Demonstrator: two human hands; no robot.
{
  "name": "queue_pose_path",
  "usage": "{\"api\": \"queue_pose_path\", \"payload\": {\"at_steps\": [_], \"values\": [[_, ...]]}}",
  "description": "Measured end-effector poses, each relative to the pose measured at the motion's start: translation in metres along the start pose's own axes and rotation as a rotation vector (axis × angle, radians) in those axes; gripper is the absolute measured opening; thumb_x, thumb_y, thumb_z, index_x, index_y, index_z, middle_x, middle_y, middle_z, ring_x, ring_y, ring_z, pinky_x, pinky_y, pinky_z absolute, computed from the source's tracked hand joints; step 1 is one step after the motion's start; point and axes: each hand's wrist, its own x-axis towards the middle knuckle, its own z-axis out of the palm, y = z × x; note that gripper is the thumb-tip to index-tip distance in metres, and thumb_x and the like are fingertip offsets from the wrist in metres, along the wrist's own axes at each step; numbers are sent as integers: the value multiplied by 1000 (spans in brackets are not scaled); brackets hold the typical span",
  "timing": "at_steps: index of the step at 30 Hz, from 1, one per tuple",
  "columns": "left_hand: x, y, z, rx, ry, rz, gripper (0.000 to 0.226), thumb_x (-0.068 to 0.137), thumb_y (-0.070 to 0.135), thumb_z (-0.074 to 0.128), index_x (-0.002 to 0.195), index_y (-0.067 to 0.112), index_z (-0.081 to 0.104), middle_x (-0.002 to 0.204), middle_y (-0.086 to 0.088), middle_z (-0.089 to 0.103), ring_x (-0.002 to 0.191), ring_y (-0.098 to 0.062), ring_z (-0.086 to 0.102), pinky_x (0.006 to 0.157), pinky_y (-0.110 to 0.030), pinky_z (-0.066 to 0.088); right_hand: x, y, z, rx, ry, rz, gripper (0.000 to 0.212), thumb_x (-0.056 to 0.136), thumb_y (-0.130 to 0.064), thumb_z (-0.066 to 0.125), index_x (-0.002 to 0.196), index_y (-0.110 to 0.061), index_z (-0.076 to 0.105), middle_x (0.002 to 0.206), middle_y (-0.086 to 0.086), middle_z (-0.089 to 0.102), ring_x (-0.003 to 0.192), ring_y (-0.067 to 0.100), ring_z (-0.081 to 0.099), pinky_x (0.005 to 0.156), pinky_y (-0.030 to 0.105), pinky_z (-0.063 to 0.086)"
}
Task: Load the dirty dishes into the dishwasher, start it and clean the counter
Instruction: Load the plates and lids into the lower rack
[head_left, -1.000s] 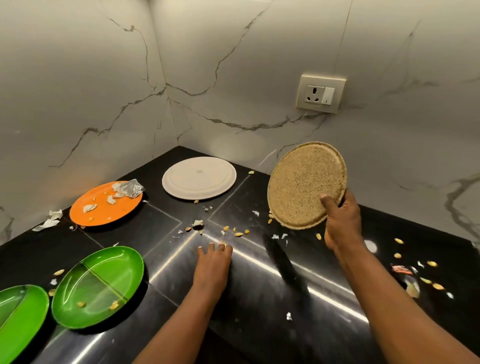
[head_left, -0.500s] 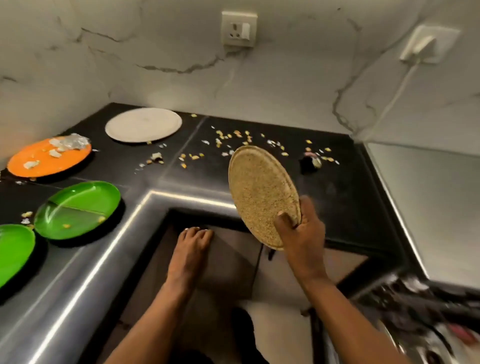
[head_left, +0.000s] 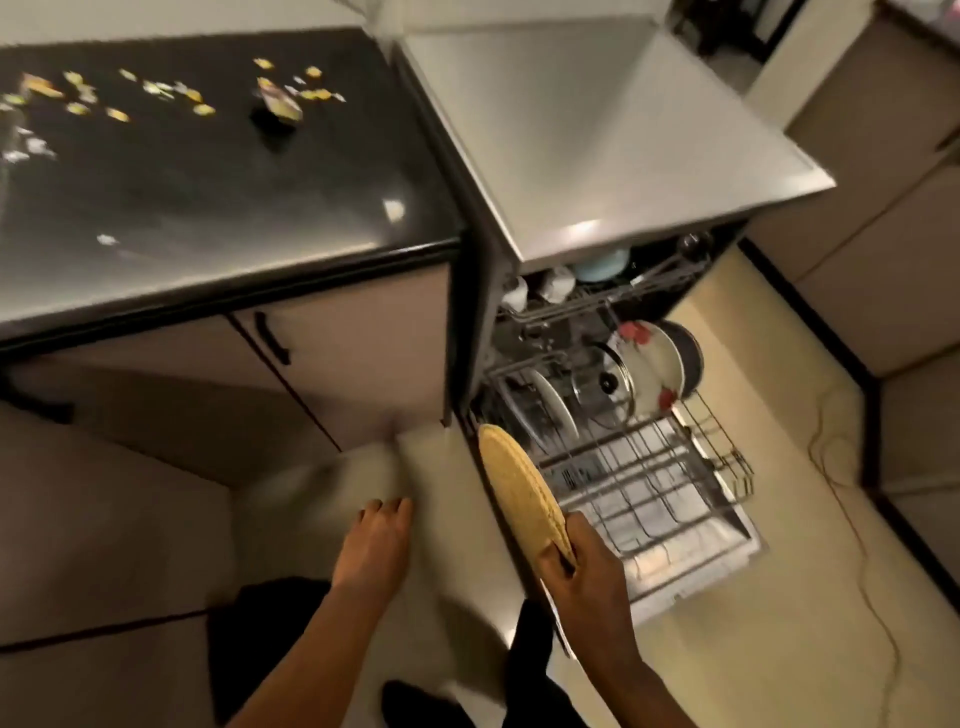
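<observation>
Gripping one speckled plate (head_left: 519, 493), right hand (head_left: 587, 577); left hand (head_left: 374, 545) empty, fingers loosely open.

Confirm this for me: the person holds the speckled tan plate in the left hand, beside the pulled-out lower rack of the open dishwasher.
Not quite. The head view shows the speckled tan plate gripped by the right hand; the left hand is empty, fingers loose. The rest stands: the plate is beside the pulled-out lower rack of the open dishwasher.

One head-worn view only, looking steeply down from above; the counter (head_left: 208, 171) lies upper left; the open dishwasher (head_left: 623, 156) right, near.
</observation>
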Motion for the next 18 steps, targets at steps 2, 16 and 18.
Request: {"api": "queue_pose_path", "payload": {"at_steps": [2, 16, 18], "values": [[5, 34, 26, -13, -90, 58, 45, 83, 2, 52, 127, 12, 53, 124, -10, 57, 110, -31, 54, 89, -39, 47, -9, 37, -18, 5, -13, 95, 21, 87, -11, 60, 80, -23, 43, 66, -5, 41, 60, 13, 42, 52, 21, 32], [131, 203, 263, 2, -442, 331, 69, 101, 33, 40, 153, 11, 1, 161, -6, -3, 147, -23, -4, 117, -36, 5, 51, 264, -1, 18, -16, 186, 39, 89, 3, 59, 82, -32, 44, 66, -9, 43, 61, 5, 43, 52, 10, 30], [138, 217, 296, 25, -438, 366, 69, 101, 32, 38, 153, 10, -2, 160, -7, -6, 147, -24, -7, 118, -37, 2, 66, 286, 14, 12, -27, 128, 30, 90, 2, 59, 88, -26, 47, 71, -14, 44, 65, 2, 45, 55, 7, 31]]}}
